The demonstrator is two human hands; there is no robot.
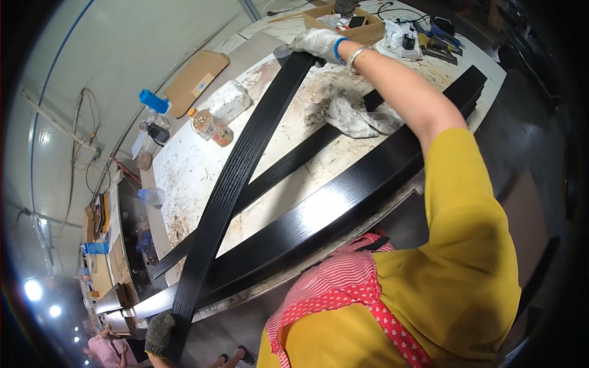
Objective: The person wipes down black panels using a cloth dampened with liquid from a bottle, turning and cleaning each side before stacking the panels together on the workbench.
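A long black plank (236,165) with a grooved grain slants across the worktable, raised over the other pieces. Its far end is gripped by my right hand (319,45) in a white glove, fingers closed over the end. Near the lower left, my left hand (161,334), in a dark grey knitted glove, is closed on the plank's near end; its fingertips are partly hidden. Under the plank, a narrower black strip (293,154) lies on the table. A stack of wide glossy black boards (331,205) runs along the near edge. A crumpled whitish cloth (353,113) rests over the strip.
The stained white worktable (184,190) carries an orange-capped bottle (211,127) and a clear plastic bag (230,101). At the back stand a cardboard box (368,30) and several hand tools (445,43). A flat cardboard piece (197,83) lies near the wall. Another person (107,351) is at the lower left.
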